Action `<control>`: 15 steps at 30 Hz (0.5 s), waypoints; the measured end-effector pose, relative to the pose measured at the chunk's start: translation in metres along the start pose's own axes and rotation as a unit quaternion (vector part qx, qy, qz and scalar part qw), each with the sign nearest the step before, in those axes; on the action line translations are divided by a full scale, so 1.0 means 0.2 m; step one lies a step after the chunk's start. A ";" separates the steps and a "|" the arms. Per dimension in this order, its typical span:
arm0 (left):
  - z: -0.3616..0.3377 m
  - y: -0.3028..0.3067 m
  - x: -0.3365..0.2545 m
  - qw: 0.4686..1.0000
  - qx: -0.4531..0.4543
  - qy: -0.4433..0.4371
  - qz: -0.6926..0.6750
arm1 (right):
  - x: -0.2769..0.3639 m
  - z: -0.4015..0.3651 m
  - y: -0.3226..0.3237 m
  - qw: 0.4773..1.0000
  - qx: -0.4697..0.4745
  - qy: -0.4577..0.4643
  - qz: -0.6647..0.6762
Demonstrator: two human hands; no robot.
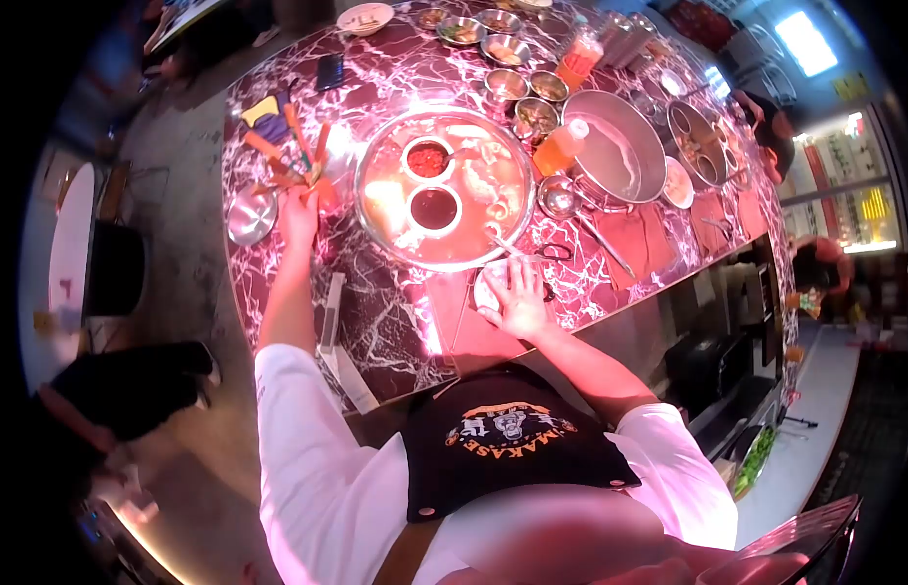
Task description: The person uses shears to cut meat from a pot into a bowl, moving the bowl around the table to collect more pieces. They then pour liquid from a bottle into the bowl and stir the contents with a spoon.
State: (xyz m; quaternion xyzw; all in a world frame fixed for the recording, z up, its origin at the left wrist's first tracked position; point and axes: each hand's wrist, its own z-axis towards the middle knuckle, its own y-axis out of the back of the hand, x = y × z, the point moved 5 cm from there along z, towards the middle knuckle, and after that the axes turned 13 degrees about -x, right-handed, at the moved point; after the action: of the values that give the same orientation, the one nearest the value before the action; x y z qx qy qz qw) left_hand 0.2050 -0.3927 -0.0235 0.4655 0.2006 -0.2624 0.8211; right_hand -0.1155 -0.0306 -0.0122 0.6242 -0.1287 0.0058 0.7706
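My left hand [298,213] reaches to the left side of the table, its fingers closed at the base of a cluster of orange strips [293,122] that fan upward. A round metal dish [251,216] sits just left of it. My right hand [522,300] lies palm down with fingers spread over a pale, round item [487,291], mostly hidden beneath it, near the table's front edge. Ahead of both hands is a large round tray [376,229] bearing a bowl of red sauce [428,160] and a bowl of dark sauce [434,208].
Right of the tray stand a big metal pot [625,146], an orange bottle [559,148] and a ladle [559,198]. Several small metal bowls [507,84] line the back. A dark phone-like slab [330,72] lies at the back left. Another person [122,409] is at the left.
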 end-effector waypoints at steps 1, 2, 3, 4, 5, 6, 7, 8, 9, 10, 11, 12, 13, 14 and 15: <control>0.01 -0.01 -0.01 1.000 0.006 -0.008 -0.002 | 0.01 0.01 0.01 1.000 0.022 -0.008 -0.002; 0.01 -0.01 -0.02 1.000 -0.003 -0.025 -0.013 | 0.01 0.01 0.00 0.999 0.047 -0.013 -0.001; 0.01 0.01 -0.01 0.999 -0.012 -0.039 -0.020 | 0.00 0.00 -0.03 0.999 0.051 -0.015 0.006; 0.02 0.01 -0.02 0.999 -0.009 -0.050 -0.008 | 0.01 0.00 -0.03 0.999 0.031 0.016 0.010; 0.04 0.01 -0.02 0.999 -0.004 -0.052 0.003 | 0.02 0.01 -0.05 0.999 0.009 0.047 0.016; 0.07 0.02 -0.03 0.998 -0.013 -0.066 0.004 | 0.01 0.00 -0.06 0.999 -0.003 0.043 0.013; 0.11 0.05 -0.07 0.997 -0.024 -0.079 0.003 | 0.01 0.00 -0.07 0.999 0.005 0.037 0.013; 0.17 0.06 -0.08 0.997 -0.002 -0.062 0.038 | 0.00 0.01 -0.08 0.999 0.007 0.034 0.021; 0.24 0.07 -0.12 0.993 -0.023 -0.107 0.032 | -0.02 0.00 -0.10 0.999 0.011 0.029 0.028; 0.31 0.07 -0.17 0.992 -0.022 -0.113 0.053 | -0.02 0.01 -0.09 0.999 0.013 0.024 0.033; 0.40 0.08 -0.23 0.990 -0.021 -0.119 0.073 | -0.01 0.02 -0.08 0.999 0.034 0.011 0.035; 0.50 0.04 -0.29 0.985 -0.029 -0.147 0.081 | -0.01 0.03 -0.07 0.998 0.056 0.000 0.036; 0.61 0.01 -0.35 0.980 -0.040 -0.173 0.089 | -0.02 0.04 -0.05 0.998 0.057 0.002 0.042; 0.69 -0.02 -0.49 0.980 -0.030 -0.167 0.106 | -0.02 0.05 -0.05 0.996 0.061 0.010 0.059; 0.75 -0.06 -0.65 0.979 -0.020 -0.160 0.124 | -0.03 0.06 -0.04 0.995 0.065 0.019 0.078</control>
State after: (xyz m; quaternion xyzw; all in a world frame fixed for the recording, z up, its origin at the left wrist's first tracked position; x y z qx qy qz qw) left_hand 0.1078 -0.4965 0.1163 0.4224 0.0122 -0.2256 0.8778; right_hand -0.1215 -0.0430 -0.0192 0.6610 -0.1615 0.0857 0.7278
